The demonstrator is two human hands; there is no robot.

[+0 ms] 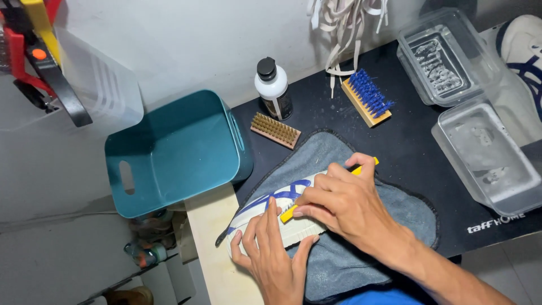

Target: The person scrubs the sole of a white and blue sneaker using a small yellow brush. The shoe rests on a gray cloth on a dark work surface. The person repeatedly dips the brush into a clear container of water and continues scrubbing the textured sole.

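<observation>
1. The white sneaker [265, 217] with blue stripes lies on its side on a grey towel [350, 257], which is spread over the near edge of a black mat [406, 141].
2. The left hand [274, 257] presses down on the sneaker's sole edge, fingers spread and curled over it, holding it steady.
3. The right hand [344, 200] is closed around a yellow-handled brush [291, 213], whose head touches the side of the sneaker; the handle's far end shows past the thumb.
4. Beyond the sneaker, on the mat, lies a small wooden brush with pale bristles [275, 130]; just behind it stands a white bottle with a black cap [272, 87].
5. Right of that bottle lies a wooden brush with blue bristles [367, 97], under hanging white laces [344, 28].
6. Left of the sneaker, off the mat, sits a teal plastic bin [175, 152].
7. Far right of the sneaker stand two clear plastic containers [485, 152], and a second sneaker [522, 48] shows partly behind them.
</observation>
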